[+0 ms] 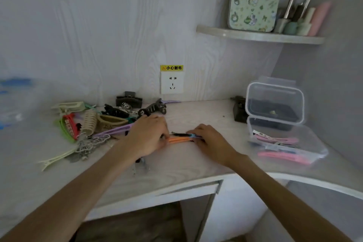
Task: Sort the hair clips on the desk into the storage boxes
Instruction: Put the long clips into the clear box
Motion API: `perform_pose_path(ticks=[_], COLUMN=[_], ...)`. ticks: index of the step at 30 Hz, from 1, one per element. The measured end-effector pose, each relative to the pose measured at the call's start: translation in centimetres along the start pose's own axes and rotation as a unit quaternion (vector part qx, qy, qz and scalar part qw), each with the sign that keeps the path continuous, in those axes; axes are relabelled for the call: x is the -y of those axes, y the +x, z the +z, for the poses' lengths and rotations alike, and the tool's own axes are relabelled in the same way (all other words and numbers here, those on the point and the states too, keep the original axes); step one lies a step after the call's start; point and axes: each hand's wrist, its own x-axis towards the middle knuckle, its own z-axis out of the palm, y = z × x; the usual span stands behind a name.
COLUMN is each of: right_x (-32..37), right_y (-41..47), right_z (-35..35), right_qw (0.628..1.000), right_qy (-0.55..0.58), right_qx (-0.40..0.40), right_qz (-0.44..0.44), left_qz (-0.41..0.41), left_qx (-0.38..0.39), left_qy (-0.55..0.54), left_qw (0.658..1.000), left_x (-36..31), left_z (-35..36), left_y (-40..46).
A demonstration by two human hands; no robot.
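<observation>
A small bundle of long clips (179,139), orange with a black and a blue one, lies on the desk (196,163) in the middle. My left hand (148,135) grips its left end and my right hand (210,140) grips its right end. A heap of hair clips (94,124) in black, beige, green, red and purple lies left of my hands. At the right stands a clear storage box (314,144) with its lid (275,102) up; pink clips (282,156) lie inside.
A wall socket (172,82) with a yellow warning label is behind the desk. A dark clip (239,110) sits beside the box lid. A corner shelf (259,35) above holds a patterned tin and nail polish bottles. A blurred bag is at far left.
</observation>
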Motion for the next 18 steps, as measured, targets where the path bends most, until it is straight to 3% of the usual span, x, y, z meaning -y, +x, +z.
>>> perform_pose_path(ticks=[3,4,9,13,15,18], right_x=[-1.3,-0.3,2.0,-1.7,-5.0,-7.6], right_y=[0.3,-1.2,-3.0,-5.0,-6.1,-8.0], right_z=[-0.2,-2.7,-4.7,-9.5,-11.5,-13.3], right_qw=[0.996,0.994,0.984,0.96,0.964,0.98], right_qy=[0.014,-0.018,-0.031,-0.077,-0.09,-0.026], right_qx=[-0.012,-0.059,-0.17,-0.255,-0.212,-0.066], right_qz=[0.088,0.088,0.051,0.08,0.135,0.185], left_qz=[-0.051,-0.045,-0.094,-0.122,-0.115,-0.076], left_qx=[-0.003,-0.056,-0.065,-0.099,-0.121,-0.123], left_qy=[-0.039,-0.015,-0.066,-0.177,-0.241,-0.288], left_qw=[0.998,0.997,0.991,0.972,0.956,0.947], left_x=[-0.4,-1.7,-1.7,-3.2,-4.7,-8.4], left_z=[1.4,-0.5,1.1,0.0,-0.5,-0.8], left_y=[0.9,0.0,-1.1,0.3,2.7,6.3])
